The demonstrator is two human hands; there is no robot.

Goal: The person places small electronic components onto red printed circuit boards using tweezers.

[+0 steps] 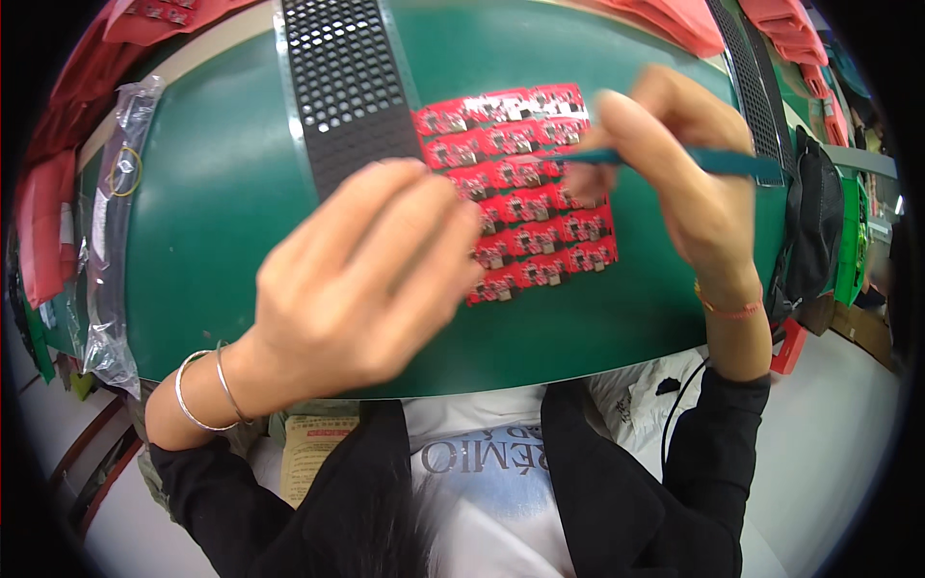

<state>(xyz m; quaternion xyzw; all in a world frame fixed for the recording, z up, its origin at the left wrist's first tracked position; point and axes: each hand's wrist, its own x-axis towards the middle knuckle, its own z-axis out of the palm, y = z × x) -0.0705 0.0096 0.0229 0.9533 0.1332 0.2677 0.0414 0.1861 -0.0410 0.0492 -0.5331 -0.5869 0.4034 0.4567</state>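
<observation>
A panel of red circuit boards (540,207), joined in rows and carrying small components, lies on the green table. My right hand (699,183) is closed around teal tweezers (737,162), whose tip points left over the upper middle of the panel. Blur hides what the tip touches, if anything. My left hand (356,275) is over the panel's left edge with curled fingers; their tips are partly hidden, and I cannot make out what they hold. Beyond it lies a black sheet (352,72) on clear backing, with a grid of openings in its far part and unbroken black pads nearer me.
A clear plastic bag (111,241) with a yellow rubber band (125,171) lies along the table's left side. Pink bags (665,21) line the far edge. Another black perforated sheet (756,91) and a black pouch (814,222) are at the right.
</observation>
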